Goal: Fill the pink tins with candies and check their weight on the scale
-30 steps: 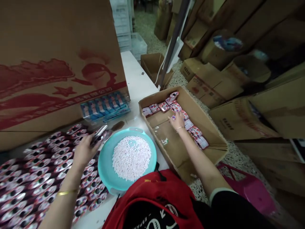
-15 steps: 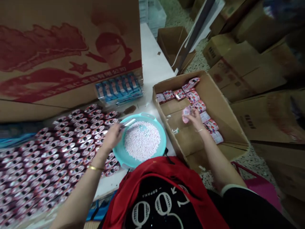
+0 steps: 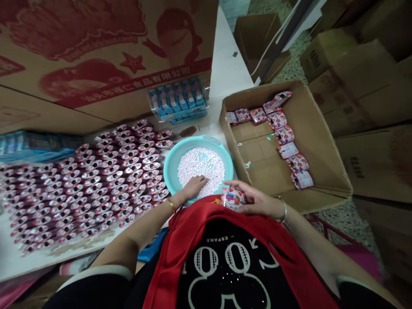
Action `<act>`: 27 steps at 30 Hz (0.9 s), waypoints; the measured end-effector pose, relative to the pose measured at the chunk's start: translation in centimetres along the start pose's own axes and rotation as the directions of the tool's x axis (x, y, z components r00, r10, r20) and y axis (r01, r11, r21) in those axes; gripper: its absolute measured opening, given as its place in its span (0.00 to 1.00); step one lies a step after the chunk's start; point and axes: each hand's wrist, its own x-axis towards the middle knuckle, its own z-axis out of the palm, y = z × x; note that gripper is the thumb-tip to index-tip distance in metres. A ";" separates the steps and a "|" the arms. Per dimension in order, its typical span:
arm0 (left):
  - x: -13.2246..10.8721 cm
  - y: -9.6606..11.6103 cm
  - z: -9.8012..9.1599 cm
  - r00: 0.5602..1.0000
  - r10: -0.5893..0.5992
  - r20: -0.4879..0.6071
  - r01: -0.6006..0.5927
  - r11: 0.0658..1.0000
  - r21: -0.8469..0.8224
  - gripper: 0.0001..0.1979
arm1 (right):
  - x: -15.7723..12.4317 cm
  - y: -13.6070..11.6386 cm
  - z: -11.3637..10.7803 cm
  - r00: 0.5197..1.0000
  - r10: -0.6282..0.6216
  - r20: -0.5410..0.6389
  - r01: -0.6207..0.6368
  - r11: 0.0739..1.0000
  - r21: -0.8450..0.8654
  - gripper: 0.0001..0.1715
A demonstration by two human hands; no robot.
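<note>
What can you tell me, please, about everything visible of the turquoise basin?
The turquoise basin is round and shallow, looks like plastic, and has a handle opening in its far rim. It stands upright on the white table, between the rows of packs and the cardboard box. Small pale pieces lie heaped inside, with bare bottom showing through in places. The left hand reaches in over the near rim, partly hiding it; whether the wrist touches the rim is unclear.
</note>
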 end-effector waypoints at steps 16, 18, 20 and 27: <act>-6.4 0.5 -10.9 0.977 0.065 -0.202 -0.113 0.966 -0.233 0.19 | 9.6 3.1 -2.7 0.852 -0.402 -0.336 -0.191 0.359 -0.914 0.23; -6.8 1.3 -12.5 0.978 0.068 -0.200 -0.106 0.977 -0.184 0.18 | 11.2 2.8 -2.2 0.878 -0.373 -0.298 -0.223 0.231 -0.947 0.22; -6.7 2.6 -13.5 0.984 0.061 -0.170 -0.080 0.991 -0.108 0.17 | 12.2 2.7 -1.5 0.896 -0.353 -0.268 -0.224 0.161 -0.961 0.22; -4.6 10.5 -14.1 0.966 -0.245 -0.078 0.255 0.874 0.414 0.19 | 13.3 3.7 -0.3 0.923 -0.305 -0.234 -0.201 0.138 -0.970 0.23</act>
